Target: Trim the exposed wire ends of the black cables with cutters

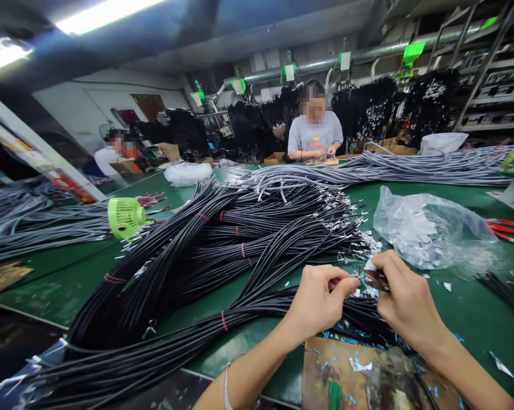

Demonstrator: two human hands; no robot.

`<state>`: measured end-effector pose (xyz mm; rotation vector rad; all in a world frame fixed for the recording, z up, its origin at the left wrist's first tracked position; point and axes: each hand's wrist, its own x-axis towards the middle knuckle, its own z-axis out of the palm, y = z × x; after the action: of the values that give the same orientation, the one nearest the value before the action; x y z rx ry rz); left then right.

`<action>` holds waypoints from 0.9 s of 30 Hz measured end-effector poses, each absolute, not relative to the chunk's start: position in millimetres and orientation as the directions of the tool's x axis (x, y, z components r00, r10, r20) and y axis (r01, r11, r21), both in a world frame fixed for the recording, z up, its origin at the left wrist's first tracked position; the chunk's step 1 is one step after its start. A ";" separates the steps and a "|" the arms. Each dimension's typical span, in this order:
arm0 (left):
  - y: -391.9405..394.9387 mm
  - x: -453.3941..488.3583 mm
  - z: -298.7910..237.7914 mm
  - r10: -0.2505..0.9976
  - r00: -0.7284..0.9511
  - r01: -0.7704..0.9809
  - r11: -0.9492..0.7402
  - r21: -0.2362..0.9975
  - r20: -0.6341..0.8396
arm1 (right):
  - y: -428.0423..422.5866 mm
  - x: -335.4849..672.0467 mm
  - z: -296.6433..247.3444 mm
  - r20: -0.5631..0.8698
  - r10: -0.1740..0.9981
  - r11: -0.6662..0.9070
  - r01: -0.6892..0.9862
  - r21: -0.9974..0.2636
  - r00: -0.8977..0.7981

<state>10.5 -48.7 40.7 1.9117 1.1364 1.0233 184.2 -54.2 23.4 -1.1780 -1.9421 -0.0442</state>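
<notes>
**Cable ends worked at the near counter edge: most of the heap untouched**

The green counter (453, 310) carries a wide heap of black cables (222, 239), banded in red, with bare metal-tipped ends fanned toward a clear bag (431, 228). Judged: nearly all ends are unfitted. The left hand (316, 302) fingers pinch one cable's tips. The right hand (406, 302) fingers pinch a small white piece (371, 265) against them, near the counter's front edge.

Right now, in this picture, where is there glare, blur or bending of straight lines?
Head view: the ceiling lights at top left are blown out to white, and the plastic bag glints; head view: the left hand and right hand, pinched on the wire ends, are sharp; head view: the shelves lean at the right edge, a wide-lens bend.
</notes>
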 end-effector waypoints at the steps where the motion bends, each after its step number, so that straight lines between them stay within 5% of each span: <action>1: -49.1 10.5 41.2 0.913 0.303 0.368 -0.377 0.850 0.274 | -53.1 187.1 24.5 0.710 0.691 0.514 0.782 -0.352 -0.135; 4: -49.7 10.1 43.1 0.922 0.290 0.340 -0.348 0.874 0.254 | -51.7 193.0 32.4 0.754 0.657 0.479 0.771 -0.420 0.003; 9: -50.1 8.1 44.0 0.911 0.302 0.349 -0.380 0.856 0.281 | -54.8 188.0 38.3 0.601 0.752 0.624 0.587 -0.516 -0.271; 16: -51.7 7.7 43.7 0.850 0.299 0.472 -0.526 0.707 0.433 | -55.5 187.7 34.2 0.603 0.743 0.641 0.568 -0.516 -0.290; 24: -45.8 -2.8 52.6 0.803 0.509 0.397 -0.538 0.744 0.309 | -58.7 182.1 40.8 0.482 0.791 0.611 0.451 -0.650 -0.377; 27: -45.4 1.8 48.0 0.834 0.438 0.425 -0.522 0.739 0.337 | -57.4 180.6 37.4 0.504 0.807 0.580 0.572 -0.581 -0.306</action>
<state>1.8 -45.4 48.0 2.1286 1.0543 0.9449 180.6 -57.4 37.4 -1.0985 -2.0116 0.3745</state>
